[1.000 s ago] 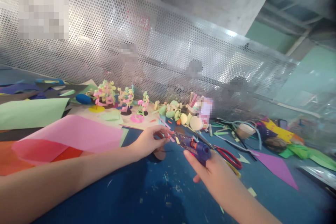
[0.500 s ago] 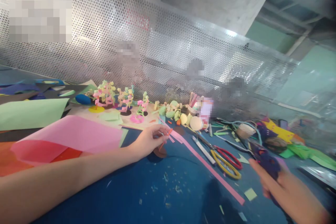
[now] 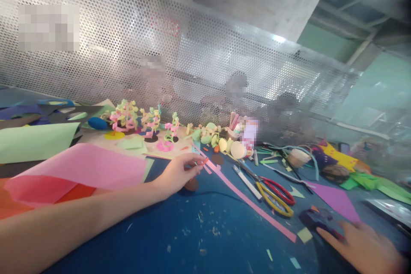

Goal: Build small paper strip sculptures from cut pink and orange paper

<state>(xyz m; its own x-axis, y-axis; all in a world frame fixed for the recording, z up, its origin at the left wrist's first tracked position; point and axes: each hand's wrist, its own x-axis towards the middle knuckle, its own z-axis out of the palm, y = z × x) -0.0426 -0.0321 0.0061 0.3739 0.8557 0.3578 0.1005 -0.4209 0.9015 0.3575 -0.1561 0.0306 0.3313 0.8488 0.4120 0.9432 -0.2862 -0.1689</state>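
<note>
My left hand [image 3: 176,175] is closed in a pinch on a small orange paper strip [image 3: 205,161], just above the blue table. Below its fingers lies a brown disc [image 3: 192,184]; whether the strip joins it is hidden. A long pink paper strip [image 3: 253,206] runs from near those fingertips toward the front right. At the right, my right hand [image 3: 369,246] is blurred, its fingers around the handle end of a dark blue glue gun [image 3: 321,219] low over the table. Scissors [image 3: 276,197] with one red and one yellow handle lie between the hands.
Small paper plants [image 3: 125,117] stand at the back left, near pink paper [image 3: 96,160] and green paper [image 3: 38,139]. A white-handled tool [image 3: 247,183] lies beside the scissors. Purple paper [image 3: 337,199], cords and a tape roll [image 3: 300,158] are at right. A perforated metal screen [image 3: 192,51] stands behind.
My right hand has lowered the glue gun toward the table, uncovering the purple paper. My left hand keeps its pinch, nearly in place. The view has shifted slightly.
</note>
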